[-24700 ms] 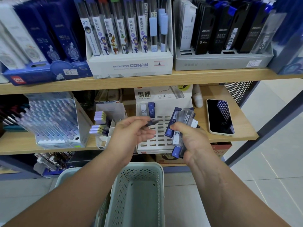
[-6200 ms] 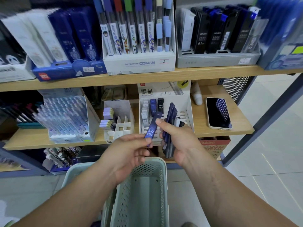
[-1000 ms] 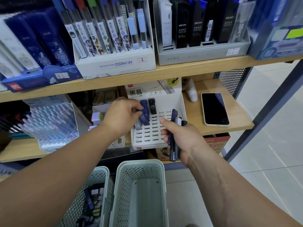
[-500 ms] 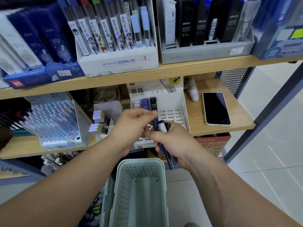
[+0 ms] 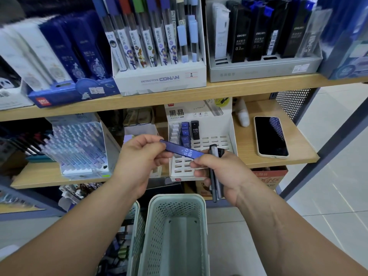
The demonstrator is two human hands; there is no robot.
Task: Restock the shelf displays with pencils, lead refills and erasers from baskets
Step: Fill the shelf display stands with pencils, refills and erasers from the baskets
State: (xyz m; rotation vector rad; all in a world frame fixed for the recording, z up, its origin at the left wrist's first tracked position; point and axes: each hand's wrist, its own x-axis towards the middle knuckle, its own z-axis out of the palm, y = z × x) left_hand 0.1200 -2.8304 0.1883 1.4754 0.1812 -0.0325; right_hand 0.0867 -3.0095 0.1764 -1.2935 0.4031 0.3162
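Drawn leftward since a moment ago out of the bundle [image 5: 216,188] in the right hand [image 5: 225,172], one blue refill [image 5: 183,152] now spans both hands. It is tilted, with its high end pinched by the left hand [image 5: 139,162] at 9 o'clock. Right fingers curl round the bundle, touching the refill's low end. Tray [image 5: 217,142] sits at 12 o'clock, basket [image 5: 177,198] at 6, phone [image 5: 270,136] at 2.

Two forearms flank the pale green basket [image 5: 177,198], one on each side, both bare from the picture's edge to the wrist. The left hand [image 5: 139,162], above and left of the basket's far rim, is bare. So is the right hand [image 5: 224,172], above and right of that rim, with veins and tendons raised along its forearm.
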